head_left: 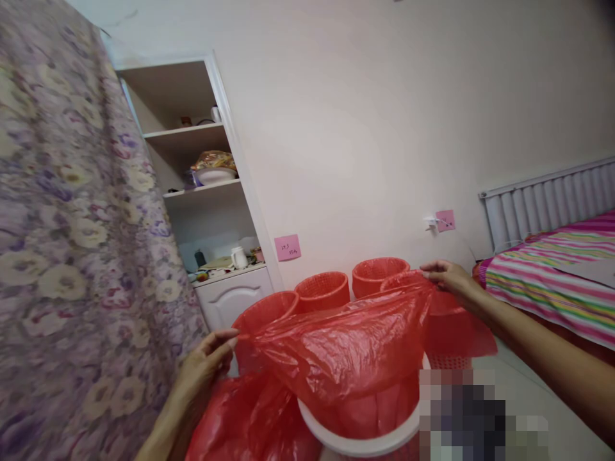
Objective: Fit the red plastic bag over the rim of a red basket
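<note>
- Both hands pinching red bag (pixel 346 346): left hand (pixel 204 365) at near-left edge, right hand (pixel 449 276) at far-right edge.
- Bag stretched over white bin (pixel 358 442), mid-lining by the look of it.
- Next: probably needs the mouth spread wide, then tucked round the rim.

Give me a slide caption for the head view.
Both hands, left and right, stretch a red bag over a white bin.
</note>
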Demonstrator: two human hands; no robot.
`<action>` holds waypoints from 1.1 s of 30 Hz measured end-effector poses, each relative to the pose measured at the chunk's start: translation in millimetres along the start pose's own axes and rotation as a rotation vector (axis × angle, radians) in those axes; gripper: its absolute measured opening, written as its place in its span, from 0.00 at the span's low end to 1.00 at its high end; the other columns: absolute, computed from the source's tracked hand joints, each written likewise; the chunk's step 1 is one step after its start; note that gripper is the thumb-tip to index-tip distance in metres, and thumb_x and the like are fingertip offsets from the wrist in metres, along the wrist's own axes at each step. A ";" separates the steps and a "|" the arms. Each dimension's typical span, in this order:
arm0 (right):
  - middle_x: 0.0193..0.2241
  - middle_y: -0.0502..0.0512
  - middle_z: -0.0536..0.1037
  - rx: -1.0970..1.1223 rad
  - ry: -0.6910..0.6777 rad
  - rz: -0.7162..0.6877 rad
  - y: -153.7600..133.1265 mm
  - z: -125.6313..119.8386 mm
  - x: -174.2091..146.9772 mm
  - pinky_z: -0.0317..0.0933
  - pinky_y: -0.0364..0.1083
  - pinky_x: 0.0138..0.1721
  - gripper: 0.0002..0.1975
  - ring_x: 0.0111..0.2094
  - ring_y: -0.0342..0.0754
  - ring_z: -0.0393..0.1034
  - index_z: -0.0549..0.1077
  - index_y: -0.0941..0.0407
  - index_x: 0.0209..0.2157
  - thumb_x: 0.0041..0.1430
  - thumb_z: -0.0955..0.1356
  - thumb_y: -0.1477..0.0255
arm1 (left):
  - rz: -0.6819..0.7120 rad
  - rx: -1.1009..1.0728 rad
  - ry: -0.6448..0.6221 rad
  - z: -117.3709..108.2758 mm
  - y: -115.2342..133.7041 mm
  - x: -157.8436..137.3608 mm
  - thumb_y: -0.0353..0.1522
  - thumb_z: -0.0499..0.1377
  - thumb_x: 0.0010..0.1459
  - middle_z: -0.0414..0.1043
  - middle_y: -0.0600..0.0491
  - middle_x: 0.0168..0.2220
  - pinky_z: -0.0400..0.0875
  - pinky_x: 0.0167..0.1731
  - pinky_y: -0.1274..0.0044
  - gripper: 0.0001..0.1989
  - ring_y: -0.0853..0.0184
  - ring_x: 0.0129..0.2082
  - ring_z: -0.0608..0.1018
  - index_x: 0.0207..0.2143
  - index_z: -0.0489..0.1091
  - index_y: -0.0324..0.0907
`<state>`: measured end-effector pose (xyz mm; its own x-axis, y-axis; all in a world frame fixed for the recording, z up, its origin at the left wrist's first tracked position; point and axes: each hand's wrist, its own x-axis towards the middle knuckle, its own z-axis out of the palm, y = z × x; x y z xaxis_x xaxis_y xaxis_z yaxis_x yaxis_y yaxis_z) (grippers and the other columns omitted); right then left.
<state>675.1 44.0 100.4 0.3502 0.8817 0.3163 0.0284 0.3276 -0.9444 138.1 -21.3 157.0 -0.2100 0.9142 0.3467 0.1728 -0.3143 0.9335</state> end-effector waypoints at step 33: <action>0.26 0.50 0.74 -0.850 -0.508 -0.548 -48.8 76.9 -1.8 0.56 0.46 0.30 0.08 0.27 0.45 0.65 0.71 0.56 0.27 0.57 0.63 0.71 | 0.128 0.227 -0.299 94.5 -14.4 36.9 0.34 0.53 0.42 0.65 0.62 0.21 0.55 0.21 0.80 0.13 0.73 0.18 0.64 0.33 0.65 0.43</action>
<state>601.1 52.6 152.9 -0.3200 0.7898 0.5232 0.7561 0.5457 -0.3613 218.8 41.1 147.6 0.1112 0.9162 0.3851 0.3951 -0.3963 0.8288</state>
